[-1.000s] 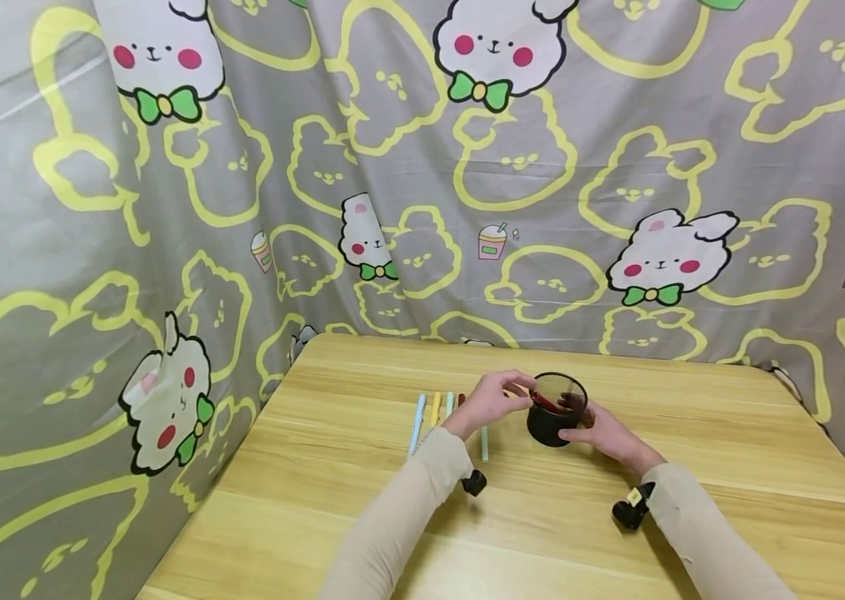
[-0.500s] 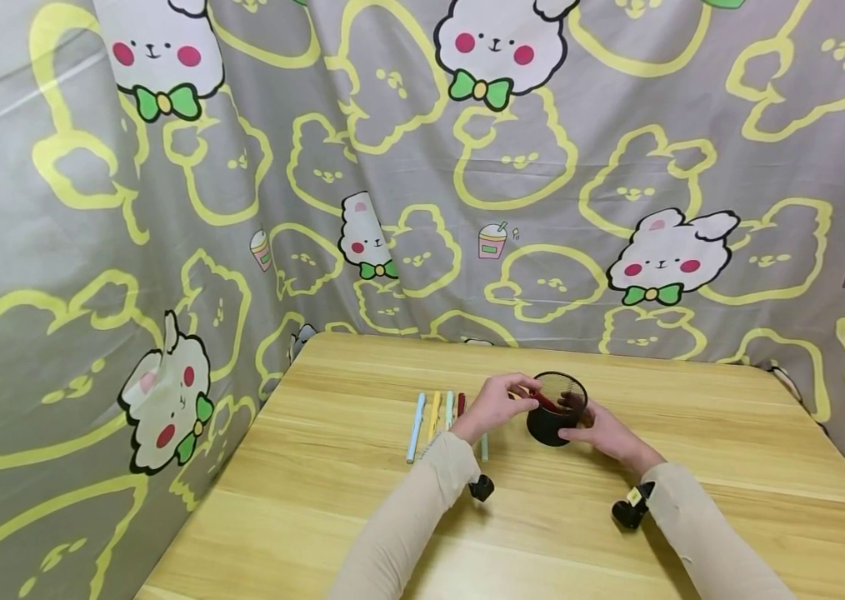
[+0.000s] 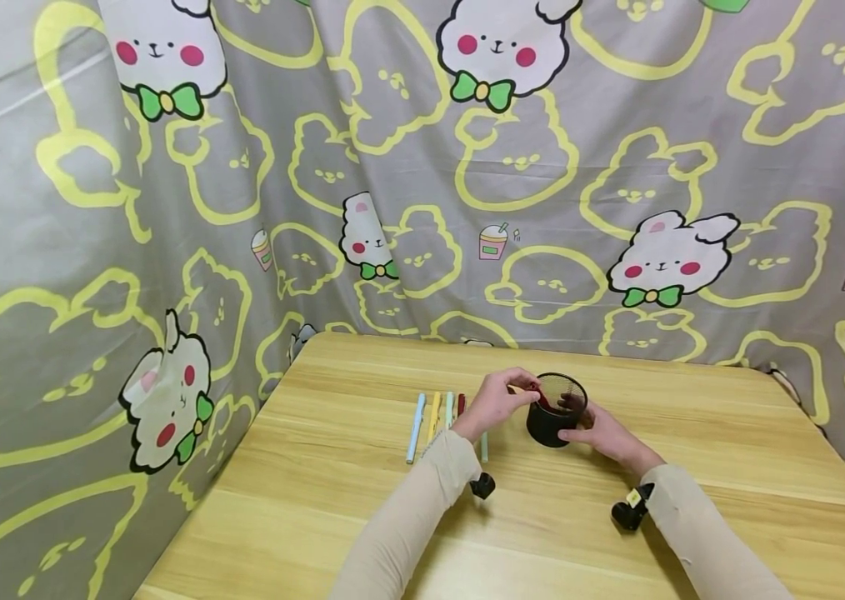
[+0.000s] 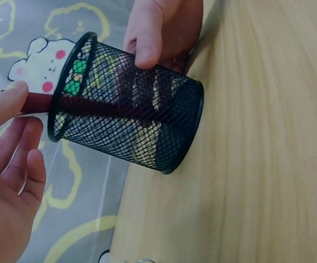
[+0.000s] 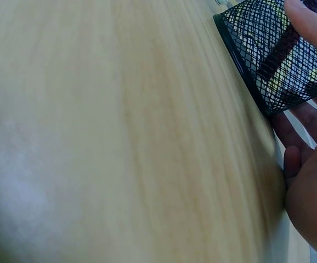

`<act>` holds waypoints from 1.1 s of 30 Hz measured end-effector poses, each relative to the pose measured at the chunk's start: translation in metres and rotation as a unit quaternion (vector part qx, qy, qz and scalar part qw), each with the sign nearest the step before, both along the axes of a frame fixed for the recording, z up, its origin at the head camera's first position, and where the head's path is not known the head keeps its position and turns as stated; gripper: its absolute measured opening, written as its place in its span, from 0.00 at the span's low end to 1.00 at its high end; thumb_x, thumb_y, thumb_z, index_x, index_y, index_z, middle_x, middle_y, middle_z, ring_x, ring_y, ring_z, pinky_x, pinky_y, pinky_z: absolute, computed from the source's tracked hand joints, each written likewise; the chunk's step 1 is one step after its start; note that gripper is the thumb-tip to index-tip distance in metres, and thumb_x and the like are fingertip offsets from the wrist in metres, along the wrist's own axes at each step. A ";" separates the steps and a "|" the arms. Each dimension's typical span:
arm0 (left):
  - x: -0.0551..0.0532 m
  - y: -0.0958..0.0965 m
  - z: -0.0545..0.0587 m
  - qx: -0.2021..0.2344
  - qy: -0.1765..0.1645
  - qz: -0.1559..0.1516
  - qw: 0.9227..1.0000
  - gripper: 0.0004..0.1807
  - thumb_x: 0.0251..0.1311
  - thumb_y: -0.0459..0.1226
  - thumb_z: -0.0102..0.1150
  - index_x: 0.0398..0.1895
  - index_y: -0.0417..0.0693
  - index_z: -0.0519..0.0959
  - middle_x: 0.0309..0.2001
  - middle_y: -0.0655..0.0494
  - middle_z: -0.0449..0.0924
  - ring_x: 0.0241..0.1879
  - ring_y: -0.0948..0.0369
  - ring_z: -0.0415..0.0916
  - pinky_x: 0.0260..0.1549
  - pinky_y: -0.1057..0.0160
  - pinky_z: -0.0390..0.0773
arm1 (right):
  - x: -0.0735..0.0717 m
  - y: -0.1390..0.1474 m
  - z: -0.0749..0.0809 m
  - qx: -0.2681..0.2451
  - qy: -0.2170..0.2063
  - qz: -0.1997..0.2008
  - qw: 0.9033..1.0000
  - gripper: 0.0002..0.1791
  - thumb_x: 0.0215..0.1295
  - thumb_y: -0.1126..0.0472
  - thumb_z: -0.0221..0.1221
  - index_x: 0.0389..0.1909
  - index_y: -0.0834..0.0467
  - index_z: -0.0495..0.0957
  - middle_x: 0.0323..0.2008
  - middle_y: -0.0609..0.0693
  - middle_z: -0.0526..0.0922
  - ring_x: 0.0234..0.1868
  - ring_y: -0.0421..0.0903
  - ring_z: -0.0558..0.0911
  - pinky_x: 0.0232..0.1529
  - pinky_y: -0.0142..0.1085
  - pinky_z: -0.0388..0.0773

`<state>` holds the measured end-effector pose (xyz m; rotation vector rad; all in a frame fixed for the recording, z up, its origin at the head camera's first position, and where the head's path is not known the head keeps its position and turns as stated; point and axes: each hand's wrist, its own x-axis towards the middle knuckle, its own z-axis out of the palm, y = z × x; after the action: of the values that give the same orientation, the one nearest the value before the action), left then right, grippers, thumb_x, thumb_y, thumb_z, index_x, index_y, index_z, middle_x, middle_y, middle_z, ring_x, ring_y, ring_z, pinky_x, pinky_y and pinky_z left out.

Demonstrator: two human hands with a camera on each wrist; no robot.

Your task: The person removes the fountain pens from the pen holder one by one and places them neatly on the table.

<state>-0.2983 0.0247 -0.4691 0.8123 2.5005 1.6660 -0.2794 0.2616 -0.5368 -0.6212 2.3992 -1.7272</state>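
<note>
A black mesh pen holder (image 3: 552, 427) stands on the table, its side and base clear in the left wrist view. My right hand (image 3: 607, 433) grips it from the right, with the thumb on the near side. At the rim, my left hand (image 3: 499, 402) pinches the top end of a dark red pen (image 4: 39, 103) between thumb and fingers. Most of this pen slants down inside the holder and shows through the mesh. In the right wrist view the holder (image 5: 284, 49) and part of my right hand (image 5: 312, 159) appear at the right edge.
Left of the holder lie a blue pen (image 3: 416, 429), a yellow pen (image 3: 435, 410), a pale green pen (image 3: 449, 404) and a dark red pen (image 3: 462, 403). Another pale green pen (image 3: 485, 448) is partly hidden by my left hand. A patterned curtain (image 3: 407, 167) hangs behind the wooden table (image 3: 280, 500).
My left hand has shifted slightly to the right, staying at the holder's rim with the dark red pen. The right hand and the holder have stayed in place.
</note>
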 end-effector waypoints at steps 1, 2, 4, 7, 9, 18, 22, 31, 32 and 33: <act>0.000 0.000 0.001 0.003 0.006 0.002 1.000 0.08 0.59 0.40 0.64 0.41 0.55 0.82 0.37 0.69 0.80 0.40 0.71 0.74 0.36 0.70 0.75 | 0.000 0.000 0.000 -0.001 0.001 0.002 1.000 0.41 0.58 0.64 0.65 0.66 0.74 0.54 0.63 0.72 0.62 0.65 0.68 0.59 0.52 0.19 0.61; 0.000 0.000 0.002 0.007 0.009 0.005 1.000 0.08 0.59 0.40 0.63 0.41 0.54 0.82 0.36 0.69 0.81 0.40 0.72 0.75 0.37 0.70 0.75 | 0.000 0.000 0.000 -0.002 0.001 0.003 1.000 0.41 0.58 0.64 0.65 0.66 0.75 0.53 0.63 0.73 0.62 0.65 0.68 0.58 0.52 0.19 0.62; -0.001 0.000 0.004 0.016 0.012 0.011 1.000 0.08 0.59 0.40 0.63 0.42 0.52 0.82 0.36 0.68 0.81 0.39 0.71 0.75 0.38 0.70 0.75 | 0.001 0.000 0.001 -0.006 -0.006 0.000 1.000 0.41 0.58 0.64 0.65 0.67 0.74 0.54 0.63 0.72 0.62 0.65 0.67 0.59 0.52 0.19 0.62; -0.002 -0.001 0.008 0.032 0.009 0.018 0.999 0.09 0.59 0.39 0.63 0.43 0.51 0.82 0.36 0.66 0.81 0.38 0.70 0.76 0.39 0.69 0.75 | 0.002 0.000 0.002 -0.007 -0.017 -0.001 1.000 0.42 0.58 0.64 0.66 0.67 0.72 0.53 0.64 0.71 0.61 0.66 0.66 0.58 0.52 0.19 0.61; -0.004 -0.001 0.010 0.043 0.011 0.024 0.999 0.10 0.59 0.38 0.64 0.44 0.51 0.82 0.36 0.65 0.82 0.38 0.70 0.76 0.39 0.69 0.75 | 0.002 0.000 0.003 -0.007 -0.022 -0.001 1.000 0.43 0.58 0.64 0.65 0.68 0.72 0.53 0.64 0.71 0.61 0.66 0.66 0.57 0.52 0.19 0.61; -0.009 -0.002 0.024 0.070 0.019 0.052 0.996 0.11 0.58 0.38 0.64 0.44 0.51 0.82 0.34 0.65 0.81 0.35 0.70 0.76 0.37 0.69 0.75 | 0.002 0.001 0.002 -0.004 -0.012 -0.001 1.000 0.41 0.59 0.65 0.64 0.67 0.73 0.53 0.64 0.72 0.61 0.65 0.67 0.58 0.52 0.20 0.61; -0.010 -0.005 0.029 0.086 0.030 0.058 0.994 0.10 0.58 0.39 0.65 0.43 0.51 0.82 0.34 0.63 0.82 0.34 0.69 0.76 0.36 0.69 0.75 | 0.002 0.001 0.001 0.001 -0.013 -0.005 1.000 0.42 0.58 0.64 0.65 0.68 0.72 0.53 0.64 0.70 0.62 0.65 0.66 0.59 0.53 0.21 0.60; -0.015 -0.018 0.046 0.151 0.028 0.072 0.986 0.13 0.55 0.38 0.67 0.43 0.48 0.82 0.34 0.57 0.82 0.34 0.65 0.77 0.36 0.67 0.76 | 0.004 0.002 0.002 0.010 -0.013 -0.011 1.000 0.42 0.58 0.63 0.65 0.68 0.71 0.54 0.64 0.69 0.62 0.66 0.66 0.58 0.53 0.21 0.59; -0.015 -0.019 0.048 0.156 0.028 0.073 0.985 0.13 0.55 0.38 0.67 0.44 0.48 0.81 0.35 0.57 0.82 0.34 0.65 0.77 0.36 0.67 0.77 | 0.004 0.002 0.002 0.006 -0.014 -0.011 1.000 0.42 0.58 0.63 0.65 0.68 0.71 0.54 0.64 0.70 0.62 0.66 0.66 0.58 0.53 0.21 0.59; -0.015 -0.021 0.051 0.160 0.030 0.073 0.984 0.13 0.55 0.37 0.67 0.44 0.48 0.81 0.35 0.57 0.82 0.34 0.64 0.77 0.36 0.66 0.77 | 0.004 0.002 0.002 0.004 -0.012 -0.009 1.000 0.41 0.58 0.63 0.65 0.68 0.71 0.54 0.64 0.70 0.62 0.66 0.67 0.58 0.53 0.20 0.59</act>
<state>-0.3134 0.0037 -0.4184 0.7212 2.4165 2.1650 -0.2754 0.2635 -0.5346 -0.5749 2.4014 -1.7223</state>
